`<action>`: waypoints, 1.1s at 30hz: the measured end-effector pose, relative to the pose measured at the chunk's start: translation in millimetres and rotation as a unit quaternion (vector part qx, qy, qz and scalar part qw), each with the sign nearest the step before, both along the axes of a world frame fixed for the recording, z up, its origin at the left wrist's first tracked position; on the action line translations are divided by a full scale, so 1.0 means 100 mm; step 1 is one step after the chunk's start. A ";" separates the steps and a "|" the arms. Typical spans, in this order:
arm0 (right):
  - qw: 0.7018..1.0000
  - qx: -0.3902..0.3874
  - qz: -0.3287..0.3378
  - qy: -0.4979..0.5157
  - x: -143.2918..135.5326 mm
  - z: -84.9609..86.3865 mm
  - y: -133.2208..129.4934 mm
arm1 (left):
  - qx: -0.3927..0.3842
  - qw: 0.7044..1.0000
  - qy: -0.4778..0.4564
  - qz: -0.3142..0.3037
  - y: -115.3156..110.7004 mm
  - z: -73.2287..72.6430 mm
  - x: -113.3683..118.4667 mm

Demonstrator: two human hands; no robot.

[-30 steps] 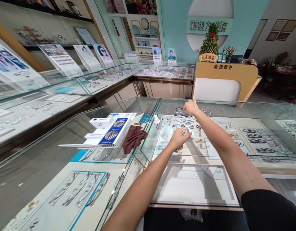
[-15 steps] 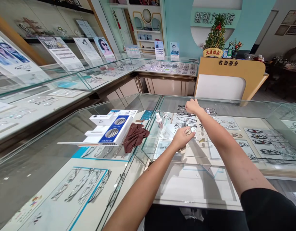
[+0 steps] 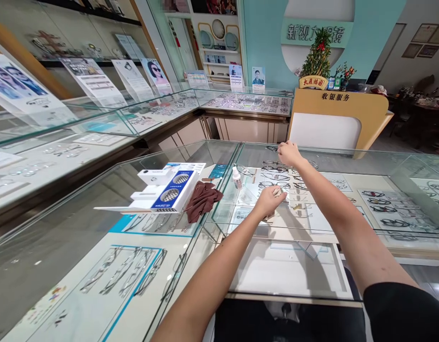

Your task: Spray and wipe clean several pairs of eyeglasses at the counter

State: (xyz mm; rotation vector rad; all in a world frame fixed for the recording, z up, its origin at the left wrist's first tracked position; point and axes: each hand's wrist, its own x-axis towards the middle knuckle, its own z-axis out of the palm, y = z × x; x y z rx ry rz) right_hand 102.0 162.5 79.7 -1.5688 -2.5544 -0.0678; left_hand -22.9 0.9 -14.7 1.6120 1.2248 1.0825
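Note:
My right hand (image 3: 290,154) is stretched out over the far side of the glass counter, with its fingers closed. A dark-framed pair of glasses (image 3: 271,148) sticks out to the left of its fingertips, partly hidden by the hand. Closer to me, my left hand (image 3: 270,201) is closed over the counter, thumb and fingers together around something small that I cannot make out. Rows of glasses (image 3: 274,166) lie beyond and below the hands. Just left of them stands a white spray bottle (image 3: 236,178).
A brown cloth (image 3: 203,202) lies beside a white and blue box (image 3: 171,192) on the left-hand counter. Below my arms, a white drawer (image 3: 272,270) is pulled out. More glasses (image 3: 394,223) lie at right. A wooden cashier desk (image 3: 374,111) stands behind.
My right hand has moved slightly, and the glasses at its fingertips have risen away from the row. The left hand stays almost in place. The view has shifted a little.

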 end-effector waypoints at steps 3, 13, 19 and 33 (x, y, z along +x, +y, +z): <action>0.999 0.024 0.017 0.019 0.14 0.13 -0.24 | -0.009 1.000 -0.026 0.010 0.02 0.00 0.01; 0.975 0.149 0.138 0.089 0.57 -0.02 -1.62 | -0.241 0.927 -0.282 -0.058 0.06 0.39 -0.01; 0.966 0.199 0.159 0.048 0.84 -0.24 -2.15 | -0.398 0.795 -0.414 -0.197 -0.14 0.60 0.06; 0.740 -0.153 -0.016 0.654 0.67 -0.39 -2.03 | -0.087 0.969 -0.218 -0.081 -0.25 0.58 0.09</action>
